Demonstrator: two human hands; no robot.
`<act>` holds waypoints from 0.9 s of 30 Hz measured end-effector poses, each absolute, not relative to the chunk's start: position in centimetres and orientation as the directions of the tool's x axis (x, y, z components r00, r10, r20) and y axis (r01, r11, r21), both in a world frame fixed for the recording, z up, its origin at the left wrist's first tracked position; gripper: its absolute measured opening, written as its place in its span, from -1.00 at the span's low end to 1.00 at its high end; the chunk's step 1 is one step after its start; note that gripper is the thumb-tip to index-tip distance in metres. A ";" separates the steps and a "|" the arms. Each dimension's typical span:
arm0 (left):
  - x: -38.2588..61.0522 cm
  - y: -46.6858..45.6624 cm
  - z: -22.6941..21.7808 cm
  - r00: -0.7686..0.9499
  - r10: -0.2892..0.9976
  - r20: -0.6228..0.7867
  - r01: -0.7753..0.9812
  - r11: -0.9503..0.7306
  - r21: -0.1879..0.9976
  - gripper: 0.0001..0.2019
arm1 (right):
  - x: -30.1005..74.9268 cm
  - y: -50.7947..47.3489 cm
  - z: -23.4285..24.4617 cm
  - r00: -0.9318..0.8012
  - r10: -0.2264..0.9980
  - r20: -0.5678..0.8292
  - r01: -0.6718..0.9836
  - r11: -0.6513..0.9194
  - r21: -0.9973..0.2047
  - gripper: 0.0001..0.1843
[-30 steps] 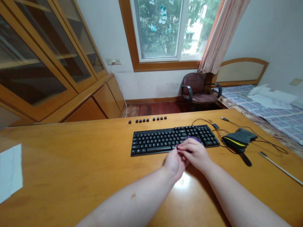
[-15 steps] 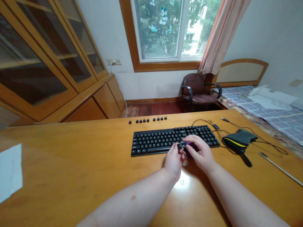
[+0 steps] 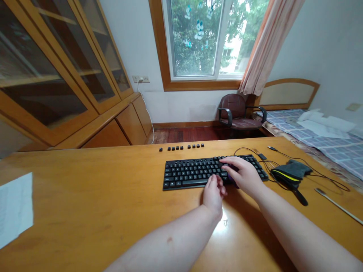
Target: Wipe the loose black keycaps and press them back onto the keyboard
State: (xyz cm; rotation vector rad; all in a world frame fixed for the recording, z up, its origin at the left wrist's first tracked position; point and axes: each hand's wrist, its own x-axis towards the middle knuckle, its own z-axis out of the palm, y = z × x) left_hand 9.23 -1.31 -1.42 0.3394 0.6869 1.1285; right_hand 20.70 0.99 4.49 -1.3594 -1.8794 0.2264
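A black keyboard (image 3: 195, 172) lies on the wooden desk, long side towards me. My left hand (image 3: 214, 194) is at its front edge, palm turned inward with curled fingers; whatever they hold is hidden. Over the right part of the keys reaches my right hand (image 3: 244, 175), its thumb and index fingertips near the upper keys. Beneath that palm shows a small purple thing (image 3: 233, 182), mostly covered, held by the folded fingers. Several loose black keycaps (image 3: 177, 147) stand in a row behind the keyboard. Some top-row key places look bare.
Right of the keyboard are a dark grey pouch (image 3: 292, 172) with a yellow zip, a black cable (image 3: 326, 177) and a white-handled brush (image 3: 337, 206). A white paper (image 3: 17, 209) lies at the left. Beyond the desk stand a chair (image 3: 234, 109) and a bed (image 3: 312, 124).
My right hand has moved up and away from the left, towards the upper keys. The black keycap seen at my left fingertips is out of sight. The view has shifted slightly.
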 end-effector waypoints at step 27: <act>9.5 -1.2 -1.8 0.249 0.884 -0.396 -0.698 0.447 0.559 -0.71 | 20.4 8.5 0.7 -0.279 0.926 0.256 0.919 0.335 -0.209 -0.77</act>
